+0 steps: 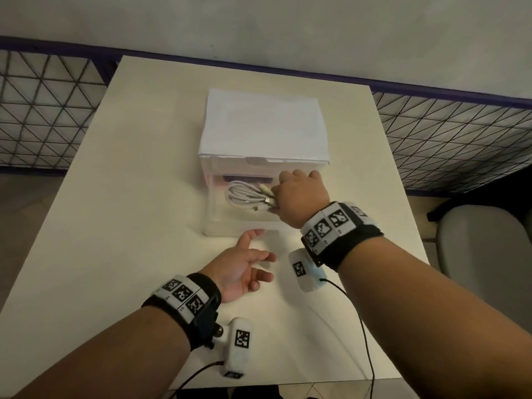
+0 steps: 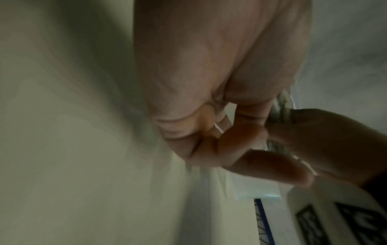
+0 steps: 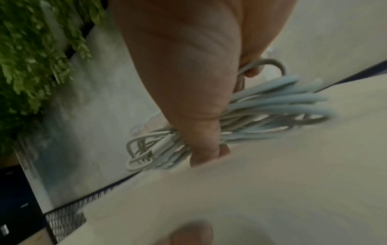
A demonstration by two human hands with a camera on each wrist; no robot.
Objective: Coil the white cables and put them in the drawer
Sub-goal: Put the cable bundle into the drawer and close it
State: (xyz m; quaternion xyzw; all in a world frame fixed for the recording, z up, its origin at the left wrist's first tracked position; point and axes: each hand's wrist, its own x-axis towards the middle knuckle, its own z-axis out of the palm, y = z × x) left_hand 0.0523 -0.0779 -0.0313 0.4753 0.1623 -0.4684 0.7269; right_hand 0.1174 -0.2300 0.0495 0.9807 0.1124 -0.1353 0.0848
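A bundle of coiled white cables hangs over the pulled-out clear drawer of a small translucent drawer box on the white table. My right hand grips the bundle at its right end, fingers curled round it; the right wrist view shows the cables looped out on both sides of that right hand. My left hand lies just in front of the drawer, fingers relaxed and spread, holding nothing. In the left wrist view the left hand is blurred.
Something dark sits at the back of the drawer. Wire-mesh railings flank the table, and a grey chair stands at the right. A green plant appears in the right wrist view. Black wires trail from the wrist cameras.
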